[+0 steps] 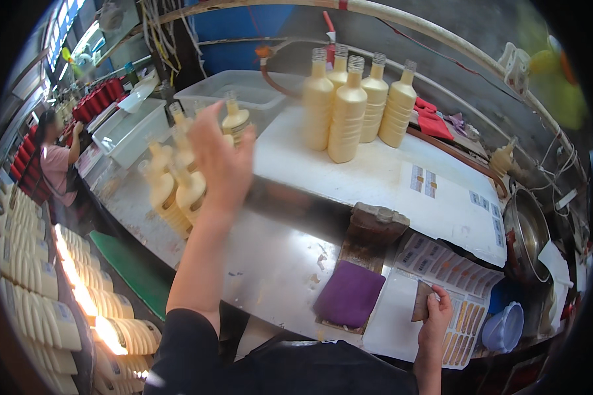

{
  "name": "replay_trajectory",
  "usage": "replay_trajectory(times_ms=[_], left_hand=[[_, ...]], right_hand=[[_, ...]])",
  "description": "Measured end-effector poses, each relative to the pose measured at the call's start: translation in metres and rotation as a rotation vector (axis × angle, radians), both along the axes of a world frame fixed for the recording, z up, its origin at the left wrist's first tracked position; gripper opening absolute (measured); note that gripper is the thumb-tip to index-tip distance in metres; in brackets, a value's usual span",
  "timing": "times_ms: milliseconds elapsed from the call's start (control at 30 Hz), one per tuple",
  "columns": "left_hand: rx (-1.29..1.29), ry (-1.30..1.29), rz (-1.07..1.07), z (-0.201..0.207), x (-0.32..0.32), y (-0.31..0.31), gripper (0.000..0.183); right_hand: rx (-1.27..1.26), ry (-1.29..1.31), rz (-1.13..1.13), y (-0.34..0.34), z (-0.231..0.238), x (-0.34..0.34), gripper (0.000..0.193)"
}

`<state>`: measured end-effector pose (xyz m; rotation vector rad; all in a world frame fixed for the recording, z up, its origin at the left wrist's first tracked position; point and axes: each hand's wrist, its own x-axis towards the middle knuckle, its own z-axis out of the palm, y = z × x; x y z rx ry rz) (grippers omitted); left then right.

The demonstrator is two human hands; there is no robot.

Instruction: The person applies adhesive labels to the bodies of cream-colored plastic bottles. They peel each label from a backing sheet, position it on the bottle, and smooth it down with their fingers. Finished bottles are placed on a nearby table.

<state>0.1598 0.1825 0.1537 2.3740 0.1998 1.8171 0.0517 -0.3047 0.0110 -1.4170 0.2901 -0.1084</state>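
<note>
My left hand (221, 155) is raised at the left group of pale gold bottles (190, 191), slightly blurred, its fingers and thumb apart with nothing between them. It covers part of that group; whether it touches a bottle I cannot tell. At the lower right, my right hand (435, 316) pinches a small flat brown piece (420, 301), like a scraper blade, over the label sheets (466, 322). Several more pale gold bottles (348, 118) with clear threaded necks stand upright on a raised white board (290, 148). A folded purple cloth (350, 293) lies left of my right hand.
A rough stone block (375, 220) sits behind the cloth. Clear plastic tubs (244, 82) stand at the back left. A light blue bucket (503, 329) and a metal basin (527, 227) are at right. Stacked cream bottles (36, 276) fill the lower left; a person (59, 158) works beyond.
</note>
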Motion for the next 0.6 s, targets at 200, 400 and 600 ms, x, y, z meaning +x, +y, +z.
replay_trajectory(times_ms=[200, 400, 600], left_hand=[[-0.429, 0.240, -0.675, 0.040, 0.143, -0.083, 0.064], [-0.542, 0.429, -0.649, 0.055, 0.209, -0.111, 0.056], [-0.317, 0.368, -0.617, 0.056, 0.135, -0.120, 0.036]], right_hand=[[0.009, 0.003, 0.048, 0.011, 0.002, 0.002, 0.030], [0.056, 0.039, 0.030, 0.002, -0.002, 0.000, 0.032], [0.209, 0.120, 0.003, -0.001, 0.002, -0.001, 0.034]])
